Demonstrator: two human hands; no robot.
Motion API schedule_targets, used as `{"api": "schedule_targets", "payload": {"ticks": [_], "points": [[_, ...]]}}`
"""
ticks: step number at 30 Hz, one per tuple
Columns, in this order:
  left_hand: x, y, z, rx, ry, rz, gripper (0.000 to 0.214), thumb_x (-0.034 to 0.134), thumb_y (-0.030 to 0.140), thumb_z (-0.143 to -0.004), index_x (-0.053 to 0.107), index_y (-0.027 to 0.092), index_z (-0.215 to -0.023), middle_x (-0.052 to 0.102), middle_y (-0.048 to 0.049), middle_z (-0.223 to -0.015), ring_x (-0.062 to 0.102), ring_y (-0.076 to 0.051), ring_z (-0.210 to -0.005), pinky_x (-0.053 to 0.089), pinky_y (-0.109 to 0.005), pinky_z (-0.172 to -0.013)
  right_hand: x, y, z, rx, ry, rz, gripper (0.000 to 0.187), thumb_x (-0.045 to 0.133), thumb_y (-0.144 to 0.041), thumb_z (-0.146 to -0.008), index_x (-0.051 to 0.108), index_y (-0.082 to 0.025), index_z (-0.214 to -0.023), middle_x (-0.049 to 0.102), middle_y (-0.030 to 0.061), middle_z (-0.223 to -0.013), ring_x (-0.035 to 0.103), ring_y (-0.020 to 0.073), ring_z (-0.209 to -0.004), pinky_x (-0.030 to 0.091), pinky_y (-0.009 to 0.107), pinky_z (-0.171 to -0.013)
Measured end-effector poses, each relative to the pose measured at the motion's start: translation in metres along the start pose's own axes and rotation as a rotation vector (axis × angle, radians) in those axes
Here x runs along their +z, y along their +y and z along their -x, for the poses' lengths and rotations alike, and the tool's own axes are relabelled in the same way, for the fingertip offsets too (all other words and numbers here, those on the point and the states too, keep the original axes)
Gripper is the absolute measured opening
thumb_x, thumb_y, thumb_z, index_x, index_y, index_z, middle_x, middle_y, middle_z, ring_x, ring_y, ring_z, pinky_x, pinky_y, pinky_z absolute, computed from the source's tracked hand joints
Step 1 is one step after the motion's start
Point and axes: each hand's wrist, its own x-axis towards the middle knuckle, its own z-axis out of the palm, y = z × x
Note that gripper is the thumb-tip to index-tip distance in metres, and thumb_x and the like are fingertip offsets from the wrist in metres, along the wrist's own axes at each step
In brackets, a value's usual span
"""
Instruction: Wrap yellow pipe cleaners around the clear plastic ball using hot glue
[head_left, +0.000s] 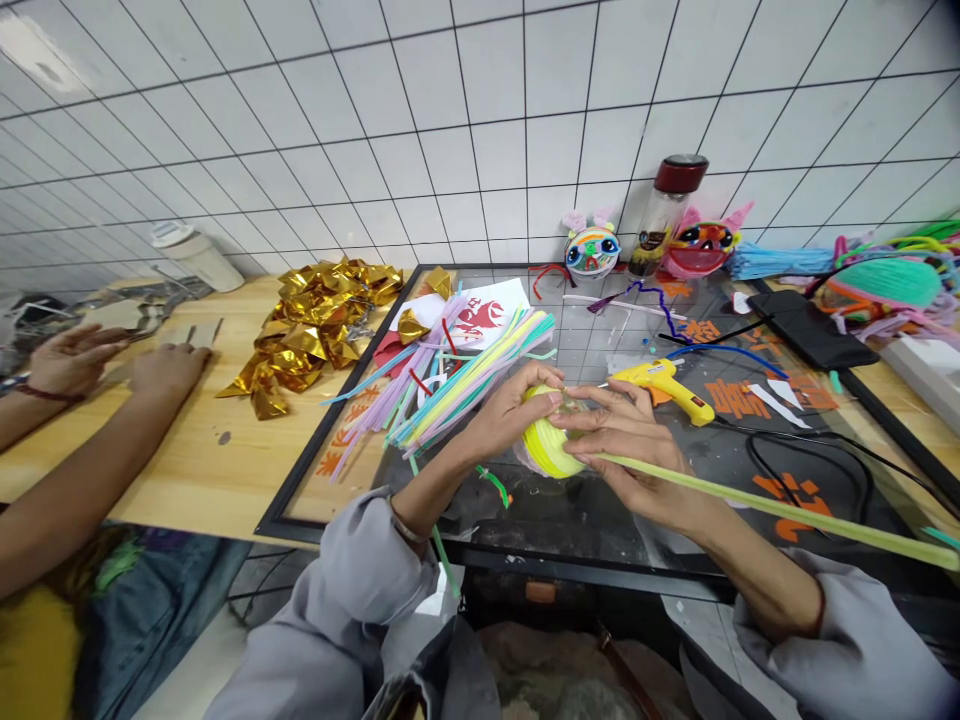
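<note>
My left hand grips a small round ball, its visible side covered in bright yellow fuzzy strands. On the other side, my right hand presses a long pale-yellow pipe cleaner against the ball between thumb and fingers. The strand's free length runs off to the right past my wrist. My fingers hide part of the ball's top and right side. Just beyond my right hand lies a yellow hot glue gun. Left of the ball is a loose pile of pastel pipe cleaners.
A black-framed glass board covers the work area. Two decorated balls, a lidded bottle and a black phone-like slab are at the back. Gold foil lies left, beside a co-worker's hands. A black cord loops at right.
</note>
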Motion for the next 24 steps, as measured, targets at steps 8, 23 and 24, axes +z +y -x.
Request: {"api": "schedule_targets", "payload": {"ticks": [8,23,24], "points": [[-0.0004,-0.0016,-0.0011,0.020,0.007,0.002,0.024,0.057,0.042,-0.090,0.056,0.019,-0.096,0.062,-0.0086,-0.118,0.057,-0.023,-0.118,0.041,-0.038,-0.107,0.0008,-0.0018,-0.0004,0.001,0.031,0.011,0.016,0.057,-0.013,-0.094,0.069,-0.024,-0.095,0.072,0.0068,-0.121,0.056,0.0258,-0.130,0.036,0.053,-0.108],[-0.0047,0.0034,0.0006,-0.015,-0.038,-0.017,0.037,0.066,0.051,-0.085,0.057,0.019,-0.100,0.060,-0.0110,-0.128,0.055,-0.027,-0.128,0.037,-0.043,-0.115,0.0036,-0.0035,0.0000,0.020,0.077,0.035,0.016,0.058,-0.016,-0.093,0.071,-0.026,-0.093,0.071,0.0046,-0.112,0.059,0.0256,-0.124,0.038,0.052,-0.105],[-0.0051,0.0037,0.0008,-0.016,-0.041,-0.018,0.038,0.067,0.052,-0.084,0.057,0.019,-0.100,0.060,-0.0113,-0.129,0.054,-0.027,-0.128,0.037,-0.043,-0.115,0.0038,-0.0035,-0.0002,0.015,0.080,0.036,0.016,0.059,-0.016,-0.093,0.071,-0.026,-0.093,0.071,0.0047,-0.111,0.059,0.0254,-0.122,0.038,0.052,-0.105]]}}
